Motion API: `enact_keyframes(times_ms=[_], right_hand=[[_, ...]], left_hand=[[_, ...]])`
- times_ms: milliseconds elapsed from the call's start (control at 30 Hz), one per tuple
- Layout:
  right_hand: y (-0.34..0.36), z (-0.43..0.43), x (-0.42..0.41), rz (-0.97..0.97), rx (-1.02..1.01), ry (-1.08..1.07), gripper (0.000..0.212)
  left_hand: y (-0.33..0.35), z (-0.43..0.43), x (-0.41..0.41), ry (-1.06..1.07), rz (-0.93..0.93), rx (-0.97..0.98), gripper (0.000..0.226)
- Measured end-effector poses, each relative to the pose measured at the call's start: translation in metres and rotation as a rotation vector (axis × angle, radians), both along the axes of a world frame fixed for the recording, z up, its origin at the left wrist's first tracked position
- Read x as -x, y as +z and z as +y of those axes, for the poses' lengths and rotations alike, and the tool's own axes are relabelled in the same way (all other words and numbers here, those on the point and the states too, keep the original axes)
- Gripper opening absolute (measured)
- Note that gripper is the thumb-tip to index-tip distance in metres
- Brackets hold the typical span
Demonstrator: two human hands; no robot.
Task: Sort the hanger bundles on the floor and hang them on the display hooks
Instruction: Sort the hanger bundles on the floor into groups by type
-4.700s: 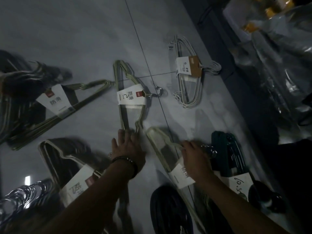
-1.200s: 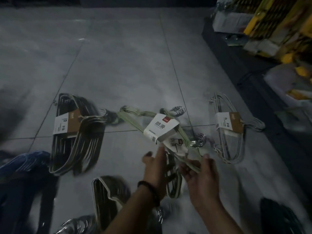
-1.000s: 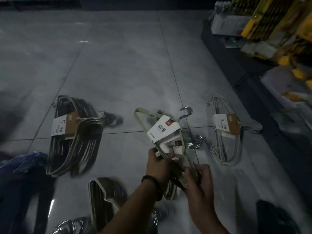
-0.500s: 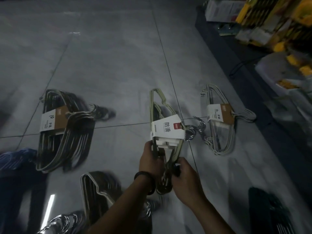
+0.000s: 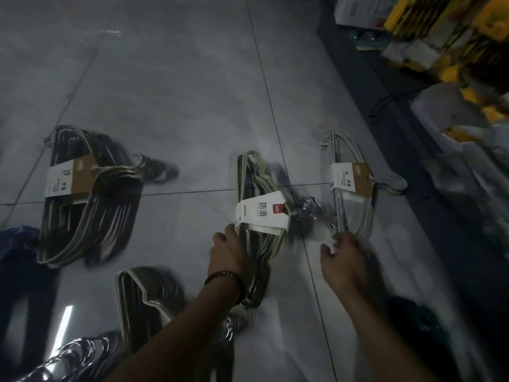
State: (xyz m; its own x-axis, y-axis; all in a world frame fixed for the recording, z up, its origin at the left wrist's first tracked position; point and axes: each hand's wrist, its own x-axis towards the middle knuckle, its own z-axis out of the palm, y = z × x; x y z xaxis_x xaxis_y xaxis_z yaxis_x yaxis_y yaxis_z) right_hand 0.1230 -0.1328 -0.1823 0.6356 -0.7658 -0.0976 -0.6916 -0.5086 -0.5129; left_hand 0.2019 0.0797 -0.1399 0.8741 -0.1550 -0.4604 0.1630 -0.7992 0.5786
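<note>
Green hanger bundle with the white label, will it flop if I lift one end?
Likely stiff: the green hanger bundle is wire frames banded by a paper label. Unbanded ends may fan apart slightly. On the glossy floor it would probably slide easily when pushed.

One head camera looks forward and steeply down at the floor (image 5: pixel 179 92), close above the left hand (image 5: pixel 228 257) and right hand (image 5: pixel 344 266)
</note>
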Motion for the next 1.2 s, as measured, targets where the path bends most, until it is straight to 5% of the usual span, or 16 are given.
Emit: enact_keyframes(times_ms=[100, 200, 467, 633, 767, 933, 1067, 1200], right_hand=[[-0.007, -0.031, -0.003, 0.324, 0.233, 0.109, 0.055], [-0.021, -0.042, -0.006, 0.431, 0.275, 0.18, 0.072], [-0.032, -0.051, -0.01, 0.431, 0.431, 0.248, 0.038], [-0.032, -0.03, -0.001, 0.074, 0.289, 0.217, 0.023], [0.0, -0.022, 0.003, -0.36, 0.191, 0.082, 0.032], [0.038, -0.008, 0.017, -0.767, -0.127, -0.125, 0.032], [0.059, 0.023, 0.031, -0.819, -0.15, -0.147, 0.033], [0.082, 0.042, 0.033, -0.739, 0.061, 0.02, 0.039]], left_hand=[[-0.003, -0.005, 0.021, -0.23, -0.33, -0.142, 0.073], [-0.004, -0.019, 0.042, -0.321, -0.398, -0.071, 0.054], [0.009, -0.034, 0.044, -0.391, -0.42, 0.189, 0.026], [0.014, -0.044, 0.035, -0.398, -0.323, 0.263, 0.021], [0.023, -0.044, 0.027, -0.477, -0.327, 0.293, 0.02], [0.058, -0.06, 0.008, -0.274, -0.135, 0.374, 0.011], [0.083, -0.083, -0.002, -0.048, 0.238, 0.618, 0.036], [0.098, -0.093, -0.018, 0.041, 0.328, 0.785, 0.066]])
